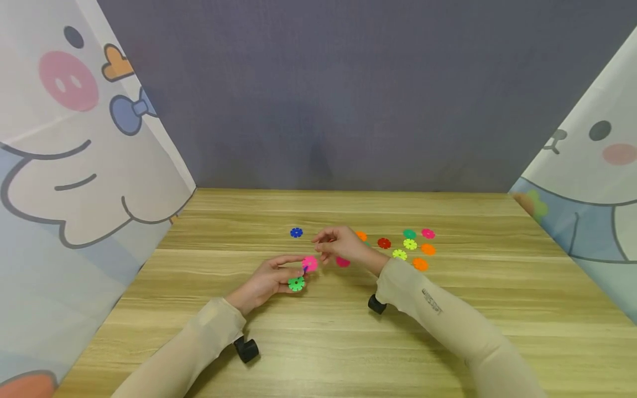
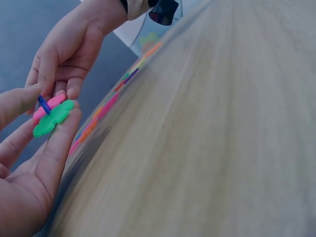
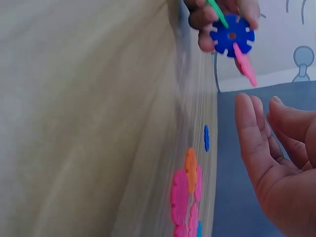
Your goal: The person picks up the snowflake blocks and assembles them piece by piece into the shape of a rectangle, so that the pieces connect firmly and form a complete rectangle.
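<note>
My left hand (image 1: 271,281) pinches a small joined piece of notched plastic discs. In the right wrist view a blue disc (image 3: 232,35) sits in the middle, with a green disc (image 3: 217,13) and a pink disc (image 3: 245,65) slotted edge-on into its rim. The head view shows the green disc (image 1: 296,284) and pink disc (image 1: 309,263) nearly face-on. Just right of this piece, my right hand (image 1: 338,243) hovers with its fingers loosely bent; the right wrist view shows nothing between thumb and fingers, and a gap to the pink disc.
Several loose discs lie on the wooden table (image 1: 318,342). A blue disc (image 1: 296,232) is beyond the left hand. Right of centre lie a red disc (image 1: 384,243), a yellow disc (image 1: 410,244), an orange disc (image 1: 420,264) and others. A grey panel (image 1: 318,99) stands behind.
</note>
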A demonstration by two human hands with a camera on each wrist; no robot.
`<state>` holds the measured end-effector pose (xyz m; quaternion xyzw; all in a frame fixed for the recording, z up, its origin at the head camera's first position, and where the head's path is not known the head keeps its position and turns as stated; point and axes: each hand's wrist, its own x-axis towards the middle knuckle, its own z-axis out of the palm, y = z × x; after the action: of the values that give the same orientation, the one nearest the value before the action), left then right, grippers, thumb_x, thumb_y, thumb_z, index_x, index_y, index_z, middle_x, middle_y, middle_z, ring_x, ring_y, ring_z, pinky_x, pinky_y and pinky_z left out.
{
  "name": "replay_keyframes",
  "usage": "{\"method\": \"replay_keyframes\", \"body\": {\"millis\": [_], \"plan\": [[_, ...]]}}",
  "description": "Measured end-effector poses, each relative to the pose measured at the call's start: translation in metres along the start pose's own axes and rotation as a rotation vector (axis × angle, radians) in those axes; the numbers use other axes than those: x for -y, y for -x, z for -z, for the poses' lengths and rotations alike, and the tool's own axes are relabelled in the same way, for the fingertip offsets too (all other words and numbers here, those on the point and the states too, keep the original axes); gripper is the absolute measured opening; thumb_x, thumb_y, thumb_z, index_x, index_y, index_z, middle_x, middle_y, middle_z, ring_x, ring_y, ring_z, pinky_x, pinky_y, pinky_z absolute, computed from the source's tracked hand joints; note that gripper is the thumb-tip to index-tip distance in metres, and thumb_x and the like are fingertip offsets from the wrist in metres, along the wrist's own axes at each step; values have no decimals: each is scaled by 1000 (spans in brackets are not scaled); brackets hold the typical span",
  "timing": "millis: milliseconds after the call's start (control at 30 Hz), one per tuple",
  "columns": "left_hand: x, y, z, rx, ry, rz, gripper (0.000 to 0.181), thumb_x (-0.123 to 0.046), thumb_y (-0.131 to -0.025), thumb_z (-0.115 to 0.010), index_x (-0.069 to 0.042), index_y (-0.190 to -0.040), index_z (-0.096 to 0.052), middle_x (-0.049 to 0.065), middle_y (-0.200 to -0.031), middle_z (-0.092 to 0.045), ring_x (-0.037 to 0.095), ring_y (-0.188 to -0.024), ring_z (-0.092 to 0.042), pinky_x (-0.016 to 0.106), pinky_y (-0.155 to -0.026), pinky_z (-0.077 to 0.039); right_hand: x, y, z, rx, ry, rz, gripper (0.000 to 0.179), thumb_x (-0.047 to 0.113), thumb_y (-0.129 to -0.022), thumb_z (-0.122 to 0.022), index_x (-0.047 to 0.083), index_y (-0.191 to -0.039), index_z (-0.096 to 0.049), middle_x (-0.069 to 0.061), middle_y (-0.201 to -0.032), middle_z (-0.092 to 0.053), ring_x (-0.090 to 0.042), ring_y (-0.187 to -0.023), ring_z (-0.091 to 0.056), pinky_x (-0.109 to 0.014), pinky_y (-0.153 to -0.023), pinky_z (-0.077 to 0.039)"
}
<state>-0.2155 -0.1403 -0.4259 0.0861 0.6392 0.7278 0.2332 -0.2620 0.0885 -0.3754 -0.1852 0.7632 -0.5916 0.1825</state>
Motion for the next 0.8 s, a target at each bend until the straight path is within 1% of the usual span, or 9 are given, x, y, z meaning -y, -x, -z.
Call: {"method": "replay_keyframes", "body": {"millis": [100, 200, 333, 433, 567, 700, 800], "plan": [[1, 1, 2, -1, 11, 2, 50, -6, -95, -64, 4, -142, -50, 12, -104, -73, 18, -86, -72, 32, -75, -59, -1, -7, 1, -16, -4, -11, 27, -4, -96, -61, -16, -120, -59, -22, -93, -64, -17, -64, -66, -48, -71, -60], [1, 2, 3, 0, 20, 1, 50, -6, -96, -64, 4, -142, -50, 14, -106, -73, 19, -89, -73, 32, -75, -60, -3, -14, 2, -33, -5, -28, 28, -4, -95, -62, -15, -121, -59, -23, -93, -64, -17, -62, -66, -44, -68, -61], [1, 4, 5, -7, 9, -1, 50, -6, -96, -64, 4, -142, -50, 13, -106, -73, 18, -87, -73, 31, -74, -60, -4, -23, 1, -49, -2, -52, 30, -5, -94, -63, -13, -123, -59, -25, -94, -65, -17, -60, -65, -39, -66, -61], [1, 6, 7, -10, 6, -6, 50, -6, -96, -64, 5, -142, -49, 14, -107, -73, 18, -87, -73, 31, -75, -60, -5, -29, 0, -52, 6, -55, 31, -6, -94, -63, -13, -124, -59, -23, -93, -65, -18, -60, -65, -39, -65, -61], [1, 8, 10, -1, 19, -11, 51, -5, -96, -63, 6, -143, -47, 15, -110, -72, 20, -91, -72, 34, -79, -59, -7, -39, -3, -55, 7, -54, 33, -7, -92, -65, -12, -124, -59, -19, -90, -64, -19, -62, -65, -39, -65, -61], [1, 11, 12, -3, 21, -10, 51, -5, -96, -63, 4, -143, -48, 14, -110, -72, 21, -92, -72, 34, -79, -59, -9, -46, -5, -61, 6, -60, 35, -10, -90, -66, -12, -124, -59, -15, -87, -62, -19, -62, -65, -39, -65, -61], [1, 11, 13, -9, 22, -7, 49, -6, -96, -63, 2, -143, -50, 14, -111, -72, 21, -91, -72, 34, -78, -60, -11, -51, -7, -67, 7, -70, 36, -11, -89, -67, -12, -123, -59, -15, -89, -62, -19, -63, -64, -37, -64, -61]]}}
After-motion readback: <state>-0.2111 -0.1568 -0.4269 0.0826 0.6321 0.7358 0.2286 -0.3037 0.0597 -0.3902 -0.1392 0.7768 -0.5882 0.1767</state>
